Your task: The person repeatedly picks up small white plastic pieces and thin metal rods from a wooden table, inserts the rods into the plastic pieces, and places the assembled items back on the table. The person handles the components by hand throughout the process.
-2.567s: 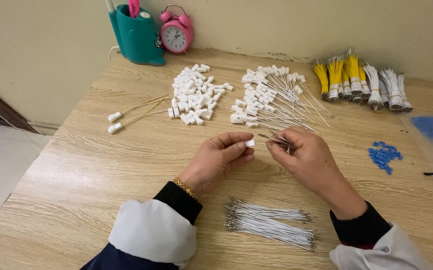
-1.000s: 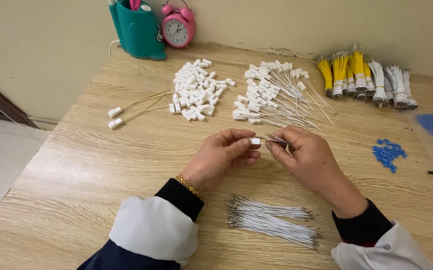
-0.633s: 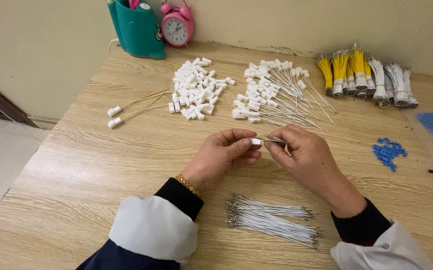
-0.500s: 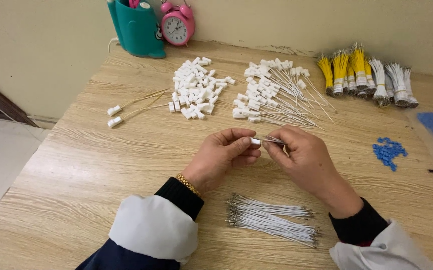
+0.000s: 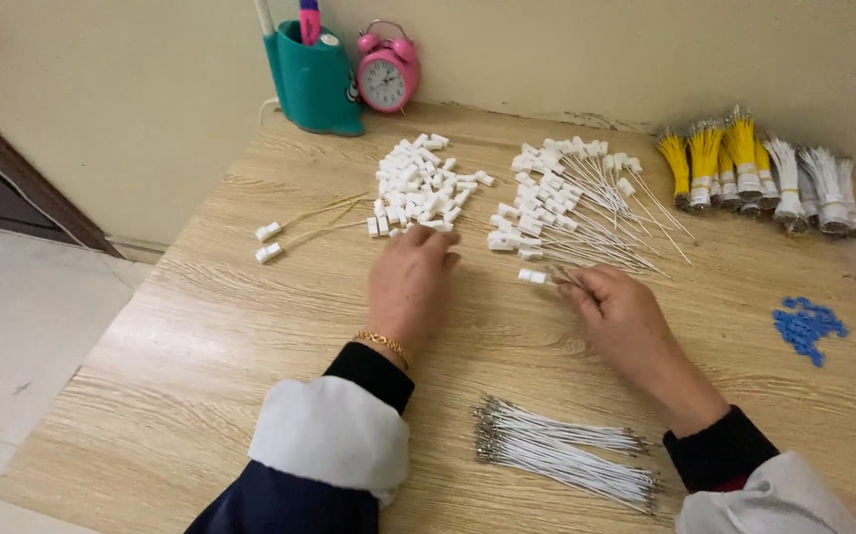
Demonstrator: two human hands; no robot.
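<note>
Your right hand pinches a thin white wire with a small white connector on its end. It lies just above the surface, its long axis near level, plug end pointing toward your left and the wire running back into your closed fingers.

Your left hand reaches forward, fingers curled down at the near edge of the pile of loose white connectors; whether they have closed on one cannot be told.

The step in hand looks like finishing one wire and fetching the next plug; the next move would seem to call for a single connector picked cleanly from the heap.

Beyond lies the heap of finished wired connectors. Bare white wires sit near your sleeves.
</note>
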